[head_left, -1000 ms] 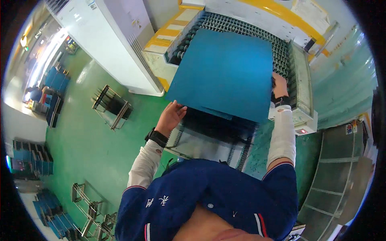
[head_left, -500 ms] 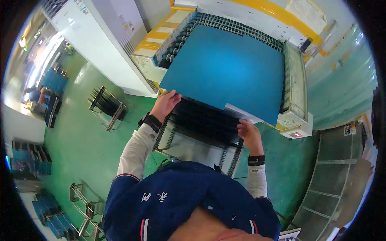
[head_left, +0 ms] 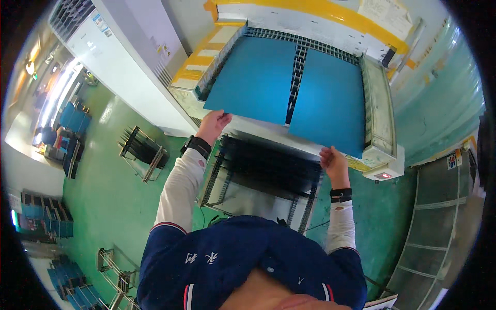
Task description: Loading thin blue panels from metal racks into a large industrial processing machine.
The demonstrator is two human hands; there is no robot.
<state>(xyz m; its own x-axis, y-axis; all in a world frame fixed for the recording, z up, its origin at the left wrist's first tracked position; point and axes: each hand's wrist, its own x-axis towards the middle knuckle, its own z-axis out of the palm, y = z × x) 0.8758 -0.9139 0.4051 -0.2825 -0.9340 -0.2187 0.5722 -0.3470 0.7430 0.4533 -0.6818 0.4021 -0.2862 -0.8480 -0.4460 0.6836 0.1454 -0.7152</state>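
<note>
Two flat blue panels lie side by side on a roller conveyor (head_left: 298, 64), with a narrow wedge-shaped gap between them. My left hand (head_left: 213, 126) pinches the near edge of the left blue panel (head_left: 253, 77) close to its left corner. At the near edge of the right blue panel (head_left: 330, 98), my right hand (head_left: 335, 163) has its fingers curled on the rim. Below the conveyor's front edge, in front of my body, stands a rack (head_left: 268, 168) holding several dark, thin sheets upright.
A tall white cabinet (head_left: 124, 67) stands left of the conveyor. Another rack with dark sheets (head_left: 142, 150) is on the green floor to the left, a metal frame (head_left: 116, 279) nearer. Clear plastic sheeting (head_left: 439, 103) hangs at right, above a grey-panelled frame (head_left: 429, 227).
The panels overlapped before; now they lie apart with rollers showing between them. My right hand has shifted right with the right panel's edge. My left hand stays by the left panel's corner.
</note>
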